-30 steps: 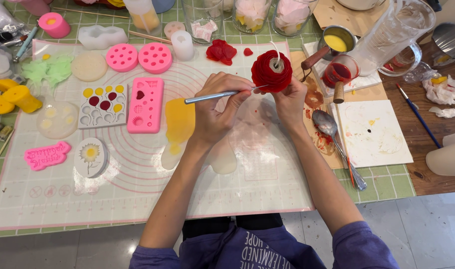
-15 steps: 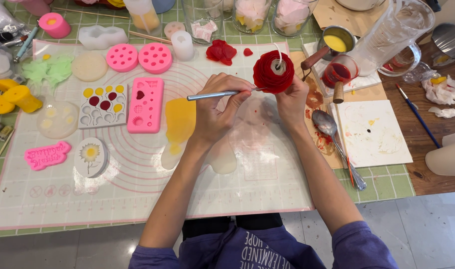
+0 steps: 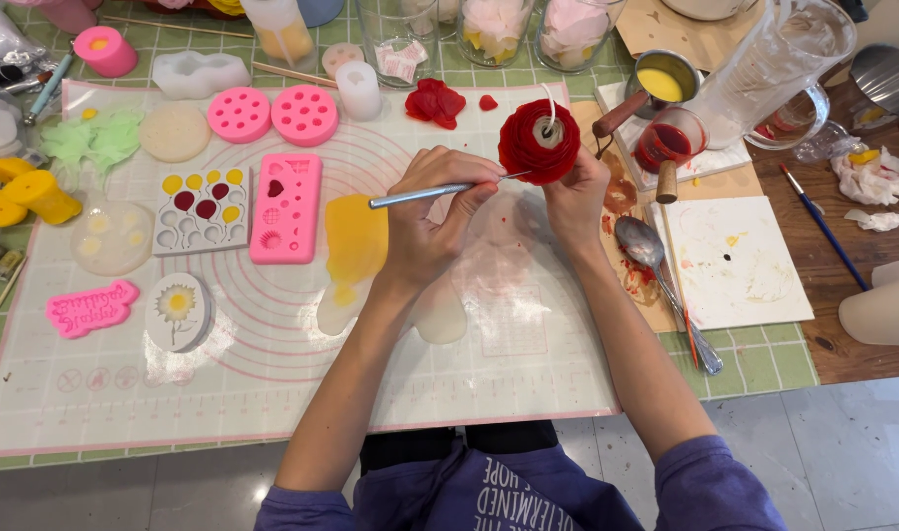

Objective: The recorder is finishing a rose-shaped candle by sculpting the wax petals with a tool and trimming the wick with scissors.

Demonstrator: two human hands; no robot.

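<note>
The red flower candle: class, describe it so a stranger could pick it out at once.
Start at the big white mat with pink rings covering the table. At its far edge, the right hand holds up the red flower candle while the left hand touches a thin metal tool to it. Unlike the loose red petals nearby, it is a full round bloom with a pale centre and white wick.

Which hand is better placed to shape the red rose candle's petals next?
Probably the left hand: it holds the metal tool, whose tip is at the red rose candle. The right hand supports the candle from below.
</note>
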